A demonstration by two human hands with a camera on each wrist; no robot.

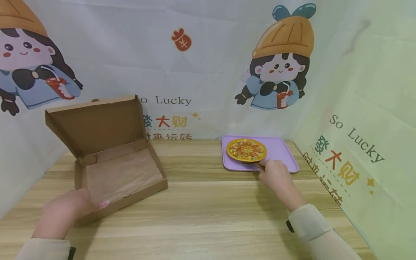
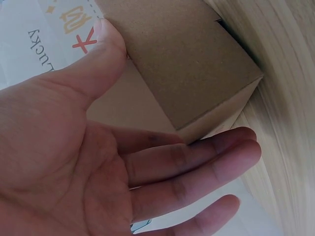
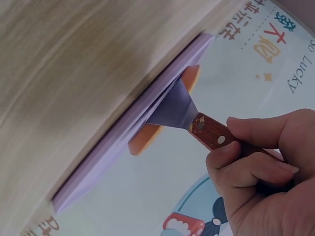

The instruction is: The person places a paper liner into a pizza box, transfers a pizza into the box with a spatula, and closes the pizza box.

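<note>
My right hand [image 1: 277,178] grips the reddish-brown wooden handle of a spatula [image 3: 211,132]. Its flat metal blade is under a toy pizza [image 1: 247,150], which lies over the left part of a purple tray [image 1: 281,151]. In the right wrist view, the pizza's orange edge shows on both sides of the blade. At the near left corner of a cardboard pizza box [image 1: 143,195] is my left hand [image 1: 68,207]. In the left wrist view its fingers are extended beside the corner, with the thumb by the wall's edge. The lid stands raised at the back.
Brown paper [image 1: 123,173] lines the box floor. A wood-grain table [image 1: 201,209] carries both box and tray. Printed cloth [image 1: 214,72] hangs behind the table, and more of it closes off the right side. The tray stands near the back edge.
</note>
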